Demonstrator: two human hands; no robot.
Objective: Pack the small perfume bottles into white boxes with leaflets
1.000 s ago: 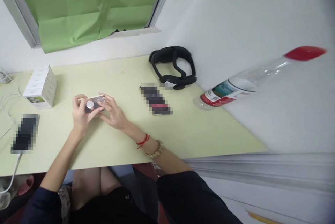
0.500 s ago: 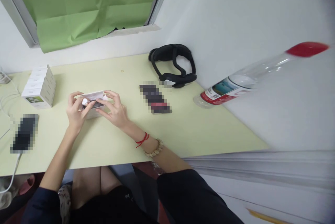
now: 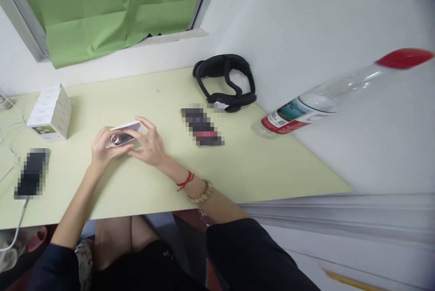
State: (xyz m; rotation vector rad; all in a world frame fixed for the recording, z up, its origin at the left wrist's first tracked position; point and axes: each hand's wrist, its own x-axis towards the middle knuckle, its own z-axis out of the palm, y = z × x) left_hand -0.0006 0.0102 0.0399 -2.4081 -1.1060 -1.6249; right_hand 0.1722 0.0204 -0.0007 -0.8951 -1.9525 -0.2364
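Between my two hands is a small white box (image 3: 126,126), tilted above the near-left part of the table. A dark grey area fills much of its upward side, and a small round shiny brownish thing (image 3: 115,139) shows at the left end; whether it lies inside or is printed I cannot tell. My left hand (image 3: 101,147) is closed on the left end of the box. The fingers and thumb of my right hand (image 3: 151,147) grip the right end. My fingers hide parts of the lower edge.
Several white boxes (image 3: 49,112) stand in a row at left on the pale yellow table (image 3: 163,186). A charging phone (image 3: 31,173) lies below them. To the right are another phone (image 3: 202,127), a black headset (image 3: 226,82) and a clear bottle (image 3: 295,114) with a red cap.
The box has turned in my hands, so its dark side shows more fully. A small white flap near my right fingers no longer shows. My left fingers have shifted around the left end.
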